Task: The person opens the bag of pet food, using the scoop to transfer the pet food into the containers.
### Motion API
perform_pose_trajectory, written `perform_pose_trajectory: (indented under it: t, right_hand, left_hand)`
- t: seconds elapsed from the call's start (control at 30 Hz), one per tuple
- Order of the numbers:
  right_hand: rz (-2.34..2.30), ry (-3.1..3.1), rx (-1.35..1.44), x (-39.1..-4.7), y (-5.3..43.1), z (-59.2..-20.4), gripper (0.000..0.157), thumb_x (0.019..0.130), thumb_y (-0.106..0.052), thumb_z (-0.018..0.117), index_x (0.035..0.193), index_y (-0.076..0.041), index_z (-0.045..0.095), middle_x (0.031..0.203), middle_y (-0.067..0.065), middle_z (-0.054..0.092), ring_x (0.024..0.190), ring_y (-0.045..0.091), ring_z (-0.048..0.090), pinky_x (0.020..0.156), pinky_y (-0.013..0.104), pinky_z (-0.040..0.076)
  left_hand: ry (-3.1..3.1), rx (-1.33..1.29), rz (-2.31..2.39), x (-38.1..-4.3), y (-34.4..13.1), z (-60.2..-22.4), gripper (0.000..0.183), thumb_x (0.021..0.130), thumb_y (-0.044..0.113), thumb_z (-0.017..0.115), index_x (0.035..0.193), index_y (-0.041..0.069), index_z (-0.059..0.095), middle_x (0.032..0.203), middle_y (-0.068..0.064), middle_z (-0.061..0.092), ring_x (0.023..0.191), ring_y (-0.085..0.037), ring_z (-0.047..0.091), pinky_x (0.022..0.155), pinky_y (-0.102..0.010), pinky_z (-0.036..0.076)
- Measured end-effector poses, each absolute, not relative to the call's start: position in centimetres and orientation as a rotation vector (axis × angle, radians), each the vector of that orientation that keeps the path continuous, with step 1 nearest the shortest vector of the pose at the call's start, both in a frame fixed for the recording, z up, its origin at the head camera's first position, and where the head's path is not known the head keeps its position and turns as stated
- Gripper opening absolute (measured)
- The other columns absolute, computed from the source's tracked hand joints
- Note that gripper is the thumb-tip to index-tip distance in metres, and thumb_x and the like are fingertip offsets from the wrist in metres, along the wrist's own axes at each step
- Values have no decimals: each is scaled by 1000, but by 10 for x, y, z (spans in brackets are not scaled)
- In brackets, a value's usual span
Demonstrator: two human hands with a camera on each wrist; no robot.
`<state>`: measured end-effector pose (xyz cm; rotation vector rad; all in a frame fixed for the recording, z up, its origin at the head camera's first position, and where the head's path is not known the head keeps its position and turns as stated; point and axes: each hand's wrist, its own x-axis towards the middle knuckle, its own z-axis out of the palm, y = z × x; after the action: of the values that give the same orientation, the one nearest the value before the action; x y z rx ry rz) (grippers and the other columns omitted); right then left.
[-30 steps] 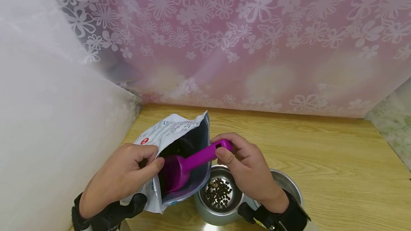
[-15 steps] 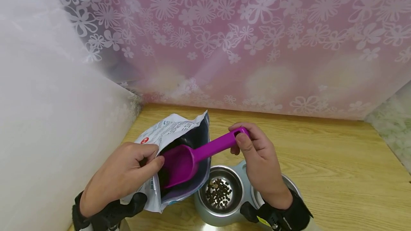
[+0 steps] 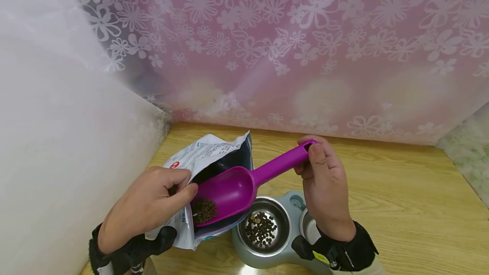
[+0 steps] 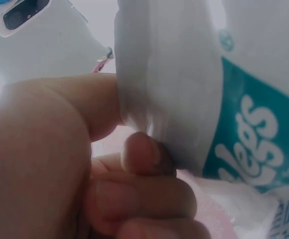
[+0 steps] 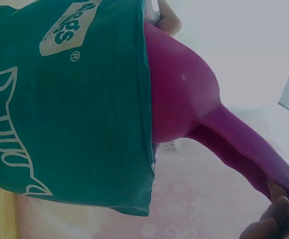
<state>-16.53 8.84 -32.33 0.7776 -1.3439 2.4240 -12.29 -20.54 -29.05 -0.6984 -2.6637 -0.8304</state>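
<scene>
My left hand (image 3: 153,207) pinches the near rim of an opened pet food bag (image 3: 206,152), white and printed on the side seen from above. In the right wrist view the bag's other face (image 5: 94,109) is teal. My right hand (image 3: 326,186) grips the handle end of a purple scoop (image 3: 233,190), thumb on top. The scoop's bowl lies partly inside the bag mouth, with brown kibble (image 3: 204,211) at its front end. Below the bag's right side, a steel bowl (image 3: 284,245) contains a scattering of kibble (image 3: 261,228).
A second steel bowl (image 3: 309,228), partly hidden by my right wrist, shares a blue-grey stand (image 3: 292,200) with the first. Everything stands on a wood-grain table (image 3: 405,194). A pink floral sheet (image 3: 267,54) hangs behind, and a white sheet (image 3: 57,139) hangs at the left.
My right hand has drawn the scoop up and rightward, partly out of the bag, and the kibble in it has come into view. My left hand has kept its hold on the bag's rim.
</scene>
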Motion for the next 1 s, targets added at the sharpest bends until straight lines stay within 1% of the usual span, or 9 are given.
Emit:
perform_pose_trajectory:
  t: [0.33, 0.57, 0.7, 0.83, 1.0]
  right_hand:
    - [2480, -1307, 664, -168, 96, -321, 27, 105, -15, 38, 116, 6, 52, 92, 8, 50, 75, 14, 51, 71, 21, 47]
    - [2504, -1317, 598, -171, 106, -326, 30, 105, -22, 37, 114, 2, 54, 94, 7, 45, 78, 13, 49, 74, 20, 47]
    - [2558, -1254, 644, -172, 114, -327, 31, 106, -20, 35, 116, 5, 51, 96, 9, 45, 80, 14, 50, 76, 22, 48]
    - [2582, -1215, 672, -173, 123, -321, 33, 105, -20, 36, 119, 8, 47, 99, 10, 44, 82, 16, 52, 78, 23, 49]
    - [2605, -1166, 672, -171, 139, -315, 35, 105, -20, 37, 122, 10, 45, 102, 12, 45, 83, 18, 55, 81, 26, 49]
  left_hand:
    - [-2653, -708, -862, -124, -205, -291, 46, 87, 12, 63, 57, 27, 32, 52, 22, 20, 47, 1, 28, 41, -20, 22]
    - [-2653, -714, -853, -123, -206, -290, 45, 89, 14, 62, 58, 26, 32, 53, 21, 20, 47, 1, 26, 42, -20, 22]
    - [-2664, -707, -844, -123, -206, -290, 45, 88, 15, 62, 58, 27, 32, 52, 21, 20, 47, 1, 27, 42, -19, 23]
    - [-2659, -705, -839, -123, -208, -290, 45, 88, 14, 64, 58, 27, 33, 53, 21, 21, 47, 1, 28, 43, -19, 24]
    - [-2640, -727, -855, -122, -210, -289, 44, 88, 16, 64, 58, 27, 34, 53, 21, 21, 47, 1, 30, 42, -20, 24]
